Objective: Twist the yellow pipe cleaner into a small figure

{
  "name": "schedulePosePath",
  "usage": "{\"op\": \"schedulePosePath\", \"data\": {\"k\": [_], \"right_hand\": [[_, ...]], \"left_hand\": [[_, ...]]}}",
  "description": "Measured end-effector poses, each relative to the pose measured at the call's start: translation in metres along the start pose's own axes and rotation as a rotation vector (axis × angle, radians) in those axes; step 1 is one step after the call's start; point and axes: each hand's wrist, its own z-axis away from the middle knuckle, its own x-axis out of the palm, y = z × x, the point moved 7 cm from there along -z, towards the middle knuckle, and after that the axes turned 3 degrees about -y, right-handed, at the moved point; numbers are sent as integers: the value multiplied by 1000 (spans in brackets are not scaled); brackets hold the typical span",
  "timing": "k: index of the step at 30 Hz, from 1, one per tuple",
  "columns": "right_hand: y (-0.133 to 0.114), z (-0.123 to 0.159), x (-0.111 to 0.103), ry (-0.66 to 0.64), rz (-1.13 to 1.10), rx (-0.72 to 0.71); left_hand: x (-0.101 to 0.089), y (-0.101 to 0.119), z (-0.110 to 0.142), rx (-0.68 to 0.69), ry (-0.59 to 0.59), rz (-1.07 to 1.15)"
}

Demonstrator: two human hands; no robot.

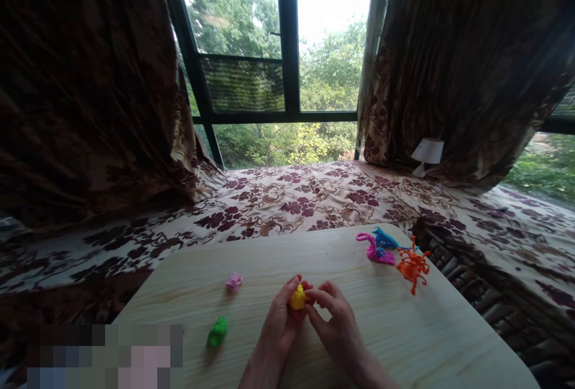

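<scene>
A small yellow lump that looks like modelling clay (297,298) is held up in front of me, over the near middle of the table. My left hand (284,311) is closed around its left side, with the fingers behind it and the thumb near its top. From the right, my right hand (332,314) has its fingertips bent in a pinch against the lump's right edge. A pink lump (233,282) and a green lump (217,332) lie on the table left of my hands.
The pale wooden table (269,260) bears a pink curled piece (377,251), a blue piece (384,238) and an orange branching piece (413,265) at its right. Beyond it are a floral-covered ledge (296,194), a small white lamp (427,151), curtains (90,78) and a window.
</scene>
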Motion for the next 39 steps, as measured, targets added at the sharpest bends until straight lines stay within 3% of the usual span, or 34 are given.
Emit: {"op": "schedulePosePath", "data": {"k": [6, 13, 17, 21, 25, 29, 35, 39], "right_hand": [[16, 15, -4, 66, -180, 97], [45, 20, 7, 42, -232, 231], [35, 20, 1, 71, -192, 158], [13, 21, -7, 102, -163, 15], [1, 20, 1, 4, -159, -35], [0, 18, 7, -6, -150, -45], [15, 14, 0, 68, -163, 17], [16, 11, -4, 58, -159, 30]], "left_hand": [[8, 9, 3, -16, -61, 85], [11, 4, 7, -28, -58, 143], [16, -1, 7, -121, -135, 188], [15, -3, 5, -163, -129, 245], [24, -8, 8, -206, -184, 260], [23, -19, 9, -224, -147, 96], [2, 7, 5, 200, 99, -336], [13, 19, 10, 297, 57, -754]]}}
